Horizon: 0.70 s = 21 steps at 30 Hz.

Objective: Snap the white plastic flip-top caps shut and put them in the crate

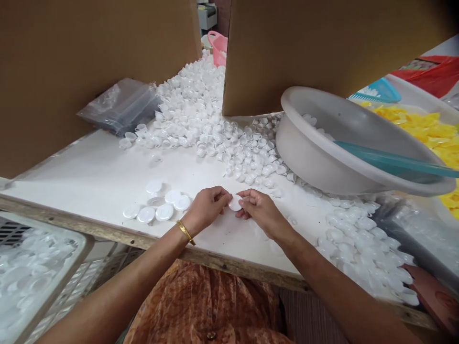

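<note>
disc (235, 203) between both hands (210, 206) (261, 210); any writing illegible

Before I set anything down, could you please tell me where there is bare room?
The widest free patch of white tabletop lies on the left, between the plastic packet and the loose white discs. Another lies between the left hand, right hand and near edge. Small white pieces crowd the far middle; a grey basin and heaped caps crowd the right.

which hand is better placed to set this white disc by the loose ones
Probably the left hand: it is nearer the loose discs; the right hand, gripping the white disc, sits farther off.
</note>
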Tool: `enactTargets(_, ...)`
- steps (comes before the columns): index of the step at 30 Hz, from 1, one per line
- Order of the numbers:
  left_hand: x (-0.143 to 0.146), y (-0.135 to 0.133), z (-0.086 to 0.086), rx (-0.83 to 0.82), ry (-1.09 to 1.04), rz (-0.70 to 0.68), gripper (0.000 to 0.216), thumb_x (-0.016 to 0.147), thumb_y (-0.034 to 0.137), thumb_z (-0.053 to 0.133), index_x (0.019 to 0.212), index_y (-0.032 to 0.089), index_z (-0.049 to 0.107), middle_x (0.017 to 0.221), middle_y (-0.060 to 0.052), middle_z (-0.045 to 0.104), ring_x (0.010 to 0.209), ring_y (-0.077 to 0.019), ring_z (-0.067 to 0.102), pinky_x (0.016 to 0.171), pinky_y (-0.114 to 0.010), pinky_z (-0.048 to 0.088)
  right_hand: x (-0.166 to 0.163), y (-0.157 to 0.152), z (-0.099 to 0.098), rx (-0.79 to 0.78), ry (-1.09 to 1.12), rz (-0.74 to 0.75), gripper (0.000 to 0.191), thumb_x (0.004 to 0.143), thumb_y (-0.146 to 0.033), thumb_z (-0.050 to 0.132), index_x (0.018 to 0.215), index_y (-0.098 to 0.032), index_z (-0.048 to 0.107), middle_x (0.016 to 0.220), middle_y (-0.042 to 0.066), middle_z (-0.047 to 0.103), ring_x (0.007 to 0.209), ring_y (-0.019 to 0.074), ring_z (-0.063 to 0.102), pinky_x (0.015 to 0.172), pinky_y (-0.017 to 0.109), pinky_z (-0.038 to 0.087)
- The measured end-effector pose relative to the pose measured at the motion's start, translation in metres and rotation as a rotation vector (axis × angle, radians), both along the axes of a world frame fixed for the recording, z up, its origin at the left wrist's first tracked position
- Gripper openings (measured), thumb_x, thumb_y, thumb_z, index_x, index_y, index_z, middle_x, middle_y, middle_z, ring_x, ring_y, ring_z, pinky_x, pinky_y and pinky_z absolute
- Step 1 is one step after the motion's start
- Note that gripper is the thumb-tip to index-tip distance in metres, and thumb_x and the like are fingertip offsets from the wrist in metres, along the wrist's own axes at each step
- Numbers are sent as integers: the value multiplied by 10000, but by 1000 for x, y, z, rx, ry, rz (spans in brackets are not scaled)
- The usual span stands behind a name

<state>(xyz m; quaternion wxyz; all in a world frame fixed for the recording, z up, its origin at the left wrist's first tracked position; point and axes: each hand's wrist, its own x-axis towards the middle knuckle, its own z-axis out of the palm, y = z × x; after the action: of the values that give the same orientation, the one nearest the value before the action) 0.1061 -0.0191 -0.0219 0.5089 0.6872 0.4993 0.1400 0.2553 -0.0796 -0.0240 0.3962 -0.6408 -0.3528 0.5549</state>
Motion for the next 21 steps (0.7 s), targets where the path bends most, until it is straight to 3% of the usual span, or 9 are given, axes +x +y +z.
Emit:
enactTargets(8, 3, 9, -14, -65, 68, 124, 162, 704, 329, 553, 667, 173, 532, 464, 44, 508, 404, -78, 409, 433, -206, 293, -12, 20, -11, -92, -2, -8, 40, 815, -164, 546, 850, -163, 528, 550, -41, 588, 463, 83, 592, 476, 189, 490)
enactTargets(16, 8, 8, -12, 183, 155, 22, 131, 741, 286, 500, 659, 184, 512, 554, 30, 525, 538, -112, 466, 531, -237, 324, -11, 20, -17, -105, 4, -16, 63, 845, -198, 526, 792, -171, 507, 545, -31, 595, 470, 95, 606, 483, 217, 533)
enactTargets(21, 9, 17, -12, 121, 233, -42, 99, 727, 292, 533, 718, 195, 515, 570, 38, 502, 541, -116, 459, 507, -230, 304, -10, 22, -13, -128, -8, 8, 86, 858, -193, 511, 775, -173, 501, 565, -21, 609, 490, 100, 618, 503, 231, 539)
